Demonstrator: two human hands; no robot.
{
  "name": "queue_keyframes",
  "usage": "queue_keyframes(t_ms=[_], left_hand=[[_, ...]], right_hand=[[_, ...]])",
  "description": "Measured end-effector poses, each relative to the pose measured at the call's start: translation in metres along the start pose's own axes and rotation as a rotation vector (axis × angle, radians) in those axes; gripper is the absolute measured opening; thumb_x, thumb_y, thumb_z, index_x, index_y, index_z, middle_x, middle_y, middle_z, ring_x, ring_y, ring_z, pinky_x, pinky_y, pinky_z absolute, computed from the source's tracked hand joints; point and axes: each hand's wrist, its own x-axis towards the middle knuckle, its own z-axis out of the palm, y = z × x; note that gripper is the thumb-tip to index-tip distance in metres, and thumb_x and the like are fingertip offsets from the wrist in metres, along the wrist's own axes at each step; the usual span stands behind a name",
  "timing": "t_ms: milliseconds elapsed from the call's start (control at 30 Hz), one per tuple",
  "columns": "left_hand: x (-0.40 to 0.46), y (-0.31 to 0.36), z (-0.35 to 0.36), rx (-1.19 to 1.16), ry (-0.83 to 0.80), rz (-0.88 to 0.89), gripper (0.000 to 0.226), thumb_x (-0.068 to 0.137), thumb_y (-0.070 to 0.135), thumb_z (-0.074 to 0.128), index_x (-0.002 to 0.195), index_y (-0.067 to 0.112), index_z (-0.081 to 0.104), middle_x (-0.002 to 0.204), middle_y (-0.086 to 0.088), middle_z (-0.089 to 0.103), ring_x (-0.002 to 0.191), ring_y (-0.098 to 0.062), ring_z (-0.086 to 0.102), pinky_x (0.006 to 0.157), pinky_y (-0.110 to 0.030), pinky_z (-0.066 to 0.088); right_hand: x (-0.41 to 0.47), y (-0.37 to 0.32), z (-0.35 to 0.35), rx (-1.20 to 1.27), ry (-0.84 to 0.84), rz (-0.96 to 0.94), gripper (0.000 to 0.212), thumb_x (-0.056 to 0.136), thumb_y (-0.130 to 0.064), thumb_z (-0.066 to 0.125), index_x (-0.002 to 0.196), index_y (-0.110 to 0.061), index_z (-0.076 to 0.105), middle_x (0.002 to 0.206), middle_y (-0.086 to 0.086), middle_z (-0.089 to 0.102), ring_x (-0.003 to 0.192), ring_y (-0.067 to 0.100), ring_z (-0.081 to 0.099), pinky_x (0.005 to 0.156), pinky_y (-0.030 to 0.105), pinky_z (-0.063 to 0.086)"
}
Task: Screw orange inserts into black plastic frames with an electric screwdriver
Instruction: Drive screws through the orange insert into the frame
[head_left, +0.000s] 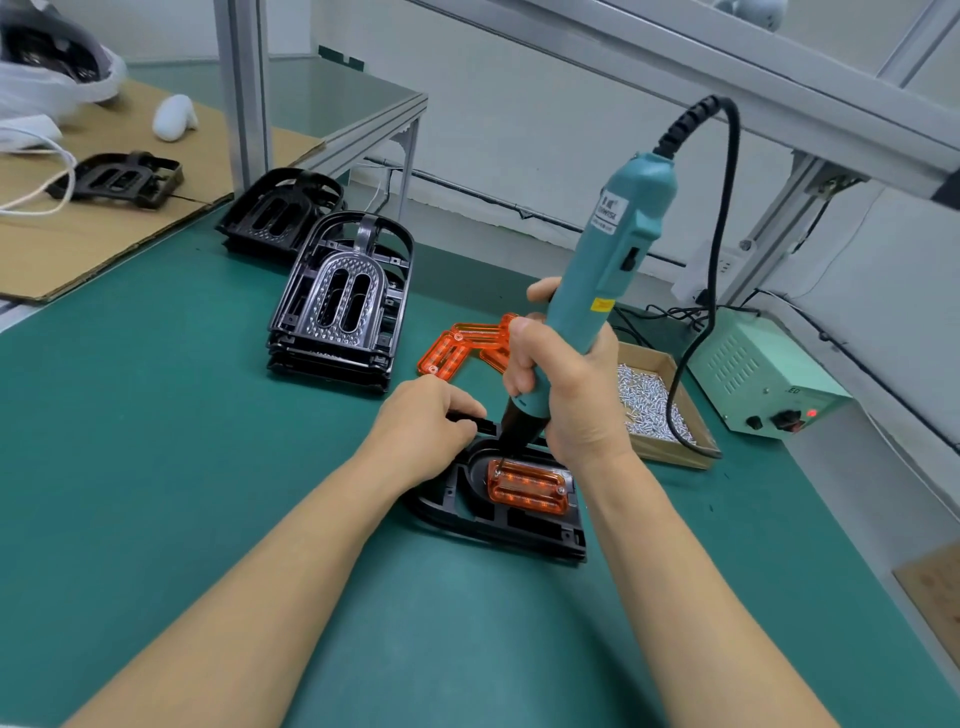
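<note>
Left hand (426, 415) pinches the far edge of the black frame (498, 525) lying flat on the green mat (156, 441); stiff, light plastic, likely to slide, so holding it by the rim looks right. Orange insert (527, 486) sits seated in the frame, probably brittle under overtightening. Right hand (563, 384) is wrapped round the electric screwdriver (613, 270), bit down at the insert's left screw hole; screw box (660, 405) just right.
</note>
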Motion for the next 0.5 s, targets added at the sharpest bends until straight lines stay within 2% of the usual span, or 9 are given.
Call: queue_keyframes(t_ms=[67, 167, 233, 400, 500], left_hand=[[-0.0005, 0.0009, -0.0002, 0.005, 0.007, -0.001, 0.025, 0.086, 0.014, 0.061, 0.103, 0.026, 0.074, 0.103, 0.002, 0.071, 0.094, -0.017, 0.063, 0.073, -0.019, 0.04], [-0.001, 0.0013, -0.0005, 0.009, 0.01, 0.006, 0.026, 0.085, 0.013, 0.061, 0.104, 0.026, 0.074, 0.103, 0.002, 0.071, 0.089, -0.011, 0.064, 0.071, -0.019, 0.039], [-0.0011, 0.0012, -0.0006, 0.0, 0.003, 0.005, 0.026, 0.086, 0.013, 0.061, 0.104, 0.026, 0.074, 0.104, 0.002, 0.071, 0.094, -0.017, 0.063, 0.073, -0.02, 0.04], [-0.0006, 0.0006, -0.0004, 0.0, 0.005, 0.008, 0.026, 0.086, 0.014, 0.061, 0.104, 0.027, 0.074, 0.105, 0.002, 0.071, 0.091, -0.014, 0.064, 0.071, -0.02, 0.039], [-0.0009, 0.0004, -0.0004, 0.004, 0.009, 0.014, 0.026, 0.086, 0.013, 0.061, 0.104, 0.026, 0.074, 0.109, 0.002, 0.07, 0.089, -0.016, 0.062, 0.077, -0.022, 0.043]], right_hand=[[-0.0016, 0.0001, 0.0013, -0.013, -0.022, -0.013, 0.025, 0.077, -0.008, 0.06, 0.097, -0.02, 0.051, 0.046, -0.003, 0.045, 0.041, 0.017, 0.036, 0.052, 0.029, 0.036], [-0.0053, -0.0004, 0.0002, -0.002, -0.061, -0.025, 0.033, 0.074, -0.016, 0.062, 0.102, -0.021, 0.046, 0.047, -0.006, 0.047, 0.042, 0.015, 0.037, 0.055, 0.031, 0.037], [-0.0058, 0.0, -0.0007, 0.008, -0.05, -0.02, 0.034, 0.073, -0.018, 0.063, 0.101, -0.019, 0.044, 0.048, -0.007, 0.048, 0.043, 0.015, 0.038, 0.058, 0.033, 0.036], [-0.0062, 0.0004, -0.0013, 0.008, -0.068, -0.028, 0.028, 0.075, -0.017, 0.063, 0.093, -0.019, 0.043, 0.049, -0.007, 0.048, 0.042, 0.015, 0.037, 0.058, 0.031, 0.037], [-0.0074, 0.001, -0.0031, 0.041, -0.113, -0.026, 0.025, 0.075, -0.014, 0.062, 0.092, -0.021, 0.044, 0.05, -0.006, 0.047, 0.042, 0.015, 0.037, 0.054, 0.031, 0.036]])
